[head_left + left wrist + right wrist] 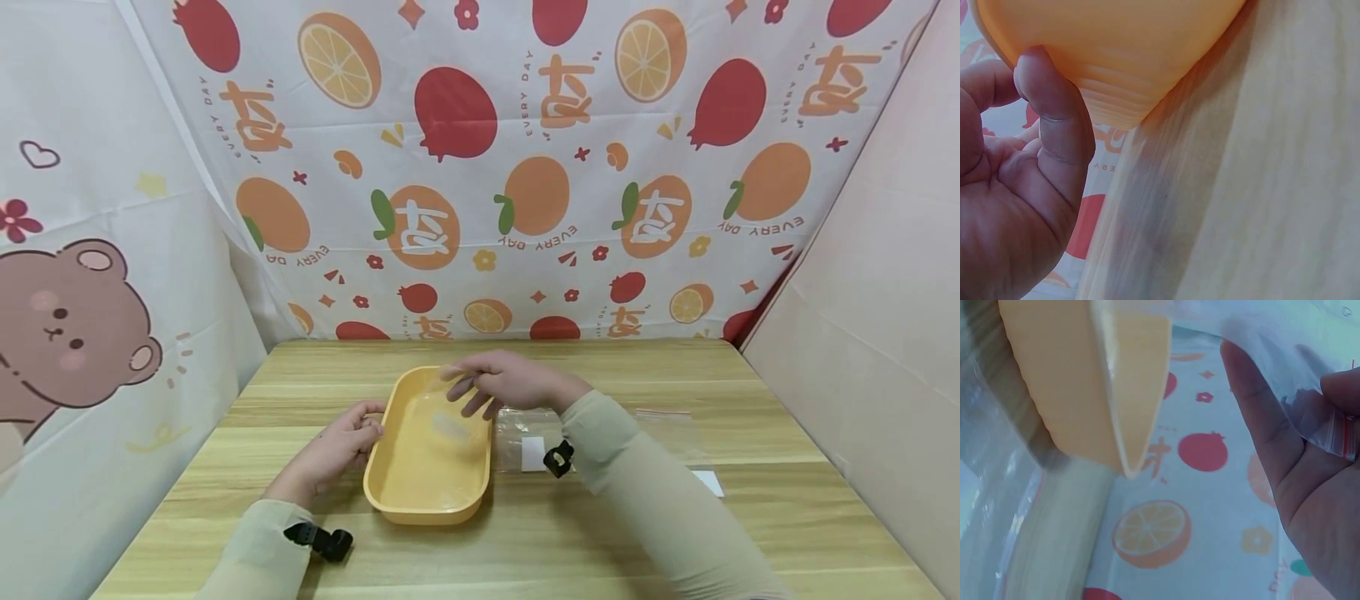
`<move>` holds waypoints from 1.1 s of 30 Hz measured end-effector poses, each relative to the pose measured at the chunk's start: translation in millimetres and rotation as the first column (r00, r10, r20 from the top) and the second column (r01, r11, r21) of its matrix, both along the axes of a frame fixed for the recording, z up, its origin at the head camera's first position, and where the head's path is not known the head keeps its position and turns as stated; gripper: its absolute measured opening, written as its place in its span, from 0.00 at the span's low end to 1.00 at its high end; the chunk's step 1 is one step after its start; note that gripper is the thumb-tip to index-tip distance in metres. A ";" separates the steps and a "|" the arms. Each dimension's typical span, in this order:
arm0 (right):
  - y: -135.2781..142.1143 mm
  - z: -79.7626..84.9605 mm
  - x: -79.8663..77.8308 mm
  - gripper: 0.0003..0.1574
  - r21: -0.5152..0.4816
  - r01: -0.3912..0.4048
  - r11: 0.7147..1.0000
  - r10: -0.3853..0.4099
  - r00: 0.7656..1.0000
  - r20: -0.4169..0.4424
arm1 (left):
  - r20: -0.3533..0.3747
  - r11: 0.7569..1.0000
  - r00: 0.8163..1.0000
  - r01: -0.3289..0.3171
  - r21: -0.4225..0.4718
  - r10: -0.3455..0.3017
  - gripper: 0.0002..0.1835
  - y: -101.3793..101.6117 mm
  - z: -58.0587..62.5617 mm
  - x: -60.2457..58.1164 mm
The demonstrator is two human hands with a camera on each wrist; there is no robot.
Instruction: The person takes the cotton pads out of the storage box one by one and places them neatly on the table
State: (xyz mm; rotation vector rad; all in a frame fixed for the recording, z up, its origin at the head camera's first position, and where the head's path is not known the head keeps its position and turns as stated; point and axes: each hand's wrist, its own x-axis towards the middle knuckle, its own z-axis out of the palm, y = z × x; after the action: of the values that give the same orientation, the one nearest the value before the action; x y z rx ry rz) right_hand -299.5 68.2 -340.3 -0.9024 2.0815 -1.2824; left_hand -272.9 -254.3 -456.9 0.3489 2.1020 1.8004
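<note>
A yellow plastic tray (427, 515) with rounded corners rests on the wooden table. My left hand (337, 446) holds it at its left rim; in the left wrist view the thumb (1047, 94) lies against the outer wall. Over the tray's far right part is my right hand (510, 379), blurred in the head view. It holds a clear zip bag (1279, 369), with the thumb pressing near the red zip strip. In the head view this bag is a faint, see-through patch over the tray, and its contents do not show clearly.
Right of the tray lies another clear zip bag (510, 433) with a white label (533, 454). Farther right, a further clear bag (663, 429) with a red strip and a white label (708, 483) lies partly behind the right sleeve. Patterned cloth (480, 208) hangs behind the table.
</note>
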 end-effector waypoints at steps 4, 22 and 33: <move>17.4 10.5 4.3 0.29 -0.043 0.009 0.999 -0.009 1.000 -0.011 | 0.003 1.000 1.000 -0.005 0.000 0.005 0.26 -0.8 0.7 0.9; 140.1 27.5 18.4 0.25 -0.013 0.156 0.988 -0.157 0.986 -0.052 | 0.017 1.000 1.000 -0.014 0.009 0.014 0.27 -0.4 0.4 1.5; 233.3 10.9 26.8 0.23 0.112 0.285 0.952 -0.275 0.957 -0.097 | 0.021 0.999 0.999 -0.035 -0.004 0.035 0.27 0.7 2.3 2.1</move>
State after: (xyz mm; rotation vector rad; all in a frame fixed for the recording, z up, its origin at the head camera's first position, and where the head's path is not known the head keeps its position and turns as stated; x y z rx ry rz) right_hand -272.7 301.5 -329.4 -0.6286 2.3905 -1.2537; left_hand -270.8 -253.6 -454.6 0.2926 2.1094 1.8122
